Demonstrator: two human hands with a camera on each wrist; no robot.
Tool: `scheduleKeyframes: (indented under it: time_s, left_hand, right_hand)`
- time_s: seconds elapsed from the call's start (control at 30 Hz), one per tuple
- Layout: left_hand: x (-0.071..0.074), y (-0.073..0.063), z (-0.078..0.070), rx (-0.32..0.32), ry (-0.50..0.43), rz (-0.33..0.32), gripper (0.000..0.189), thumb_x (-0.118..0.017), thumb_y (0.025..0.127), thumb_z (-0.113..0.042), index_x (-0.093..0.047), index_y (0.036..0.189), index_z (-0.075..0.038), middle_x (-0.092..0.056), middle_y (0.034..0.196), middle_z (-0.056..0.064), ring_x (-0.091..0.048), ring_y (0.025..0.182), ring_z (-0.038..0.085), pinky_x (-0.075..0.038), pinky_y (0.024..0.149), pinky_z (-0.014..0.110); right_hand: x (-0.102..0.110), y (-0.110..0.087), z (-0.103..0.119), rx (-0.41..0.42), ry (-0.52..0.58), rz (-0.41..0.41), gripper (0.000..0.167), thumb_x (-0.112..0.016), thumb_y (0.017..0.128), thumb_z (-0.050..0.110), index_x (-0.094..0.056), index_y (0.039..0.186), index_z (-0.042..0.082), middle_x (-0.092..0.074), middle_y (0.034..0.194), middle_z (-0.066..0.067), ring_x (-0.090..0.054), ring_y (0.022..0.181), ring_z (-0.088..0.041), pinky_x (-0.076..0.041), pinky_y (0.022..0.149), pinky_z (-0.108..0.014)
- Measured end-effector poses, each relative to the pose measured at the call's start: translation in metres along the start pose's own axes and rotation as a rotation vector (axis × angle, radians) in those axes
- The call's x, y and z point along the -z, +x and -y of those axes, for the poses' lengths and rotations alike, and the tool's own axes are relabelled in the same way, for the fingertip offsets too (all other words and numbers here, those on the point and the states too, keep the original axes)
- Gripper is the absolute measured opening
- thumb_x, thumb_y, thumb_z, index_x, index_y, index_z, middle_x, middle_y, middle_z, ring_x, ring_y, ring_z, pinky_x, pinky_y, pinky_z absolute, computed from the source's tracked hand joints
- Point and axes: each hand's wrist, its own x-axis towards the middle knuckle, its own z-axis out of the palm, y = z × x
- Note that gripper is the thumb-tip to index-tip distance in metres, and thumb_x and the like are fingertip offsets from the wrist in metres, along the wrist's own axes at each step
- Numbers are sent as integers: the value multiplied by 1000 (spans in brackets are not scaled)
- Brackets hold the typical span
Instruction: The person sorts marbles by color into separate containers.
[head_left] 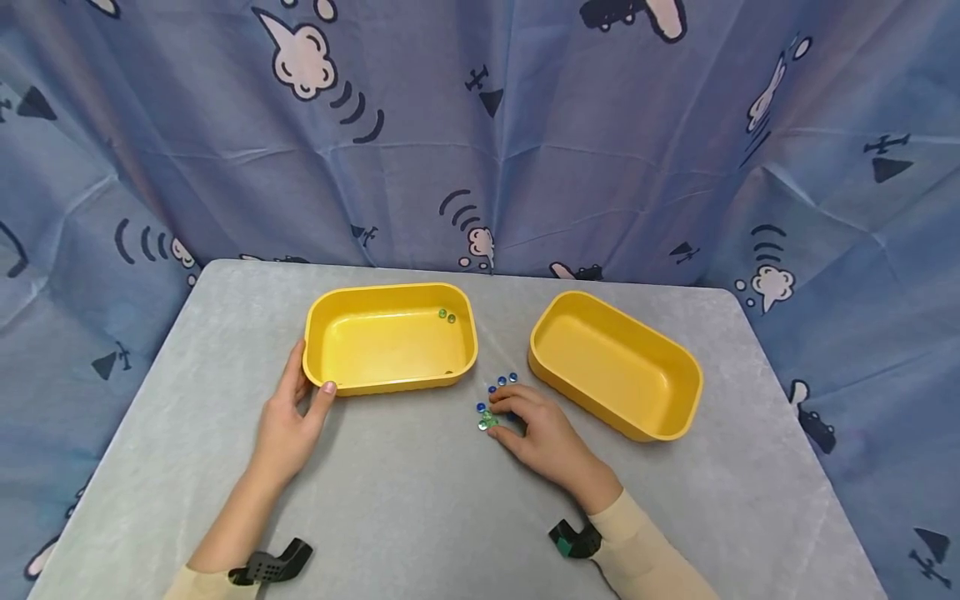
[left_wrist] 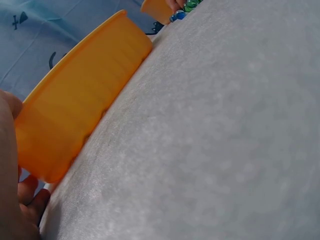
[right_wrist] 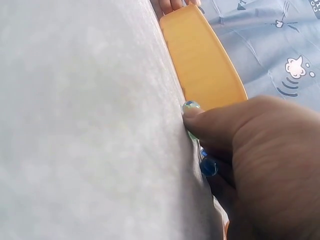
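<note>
My left hand [head_left: 288, 421] holds the left yellow tub [head_left: 390, 388] at its near left corner, thumb at the front rim and fingers along the left wall. Two green marbles [head_left: 447, 316] lie inside that tub toward its far right. On the table between the two tubs, my right hand [head_left: 543, 433] reaches over a small group of glass marbles. Its thumb is right at the green marbles [head_left: 487, 419], with the other fingertips bent just beyond them. A blue marble [right_wrist: 209, 166] shows beneath the fingers in the right wrist view.
A second yellow tub [head_left: 615, 362] stands angled on the right, close to the right hand. Several blue marbles [head_left: 502, 381] lie loose between the tubs. The grey table [head_left: 405, 500] ends at a blue patterned curtain [head_left: 420, 167] behind.
</note>
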Motion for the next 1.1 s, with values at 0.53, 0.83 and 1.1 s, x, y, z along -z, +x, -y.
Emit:
scheduleKeyframes:
  time_s: [0.53, 0.83, 1.1]
  left_hand:
    - [0, -1, -2, 18, 5, 4, 80, -66, 111, -16, -20, 176, -12, -38, 171, 24, -47, 151, 45, -33, 109, 5]
    - [0, -3, -1, 7, -9, 8, 80, -66, 111, -14, -20, 176, -8, -38, 171, 25, -47, 150, 47, -34, 109, 5]
    - [0, -2, -1, 13, -6, 7, 80, -66, 111, -15, -20, 176, -12, -37, 172, 22, -47, 151, 45, -34, 110, 6]
  right_hand:
    - [-2, 0, 1, -49, 75, -22, 15, -88, 94, 12, -81, 108, 12, -73, 129, -2, -68, 125, -23, -54, 109, -47]
    - [-3, -1, -1, -45, 112, -31, 19, -87, 96, 12, -82, 113, 12, -74, 127, -2, -68, 125, -20, -53, 110, -45]
    - [3, 4, 3, -20, 104, -46, 19, -85, 98, 13, -81, 116, 11, -75, 123, 4, -70, 117, -15, -58, 102, -43]
